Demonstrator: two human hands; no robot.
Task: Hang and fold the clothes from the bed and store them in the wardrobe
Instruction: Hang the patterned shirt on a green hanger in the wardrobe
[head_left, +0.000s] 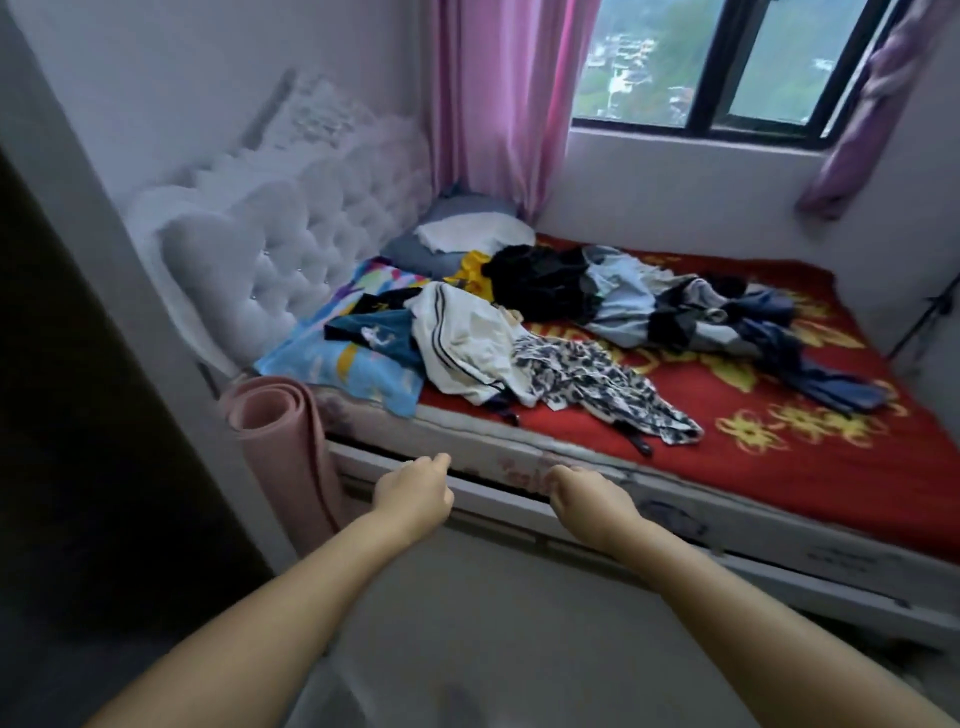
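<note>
Two bare forearms reach forward from the bottom of the view toward the near edge of the bed (571, 457). Both hands have loosely curled fingers and hold nothing: the left hand (415, 491) and the right hand (584, 496) hang side by side in front of the mattress side, apart from each other and clear of any cloth.

From the hands, the heap of clothes lies at about twelve to one o'clock, up on the red bedcover (779, 467) with its yellow flowers. Nearest, at roughly twelve o'clock from the right hand, is one black-and-white patterned garment (597, 387), its edge reaching close to the mattress rim. Just beside it at eleven o'clock lies one white garment with dark stripes (462, 338), which overlaps one teal piece (374, 335) at its nine o'clock. Farther back, one yellow item (472, 273) shows partly under one black garment (540, 286). At three o'clock of the black one sprawls a tangle of pale blue and grey cloth (639, 301) and dark blue cloth (810, 358); how many pieces it holds cannot be told.

One light-blue printed sheet (337, 364) lies under the teal piece, and two pillows (467, 234) sit by the white tufted headboard (291, 260). One rolled pink mat (280, 441) stands at nine o'clock of the left hand. Two pink curtains (498, 104) flank one window (727, 62).
</note>
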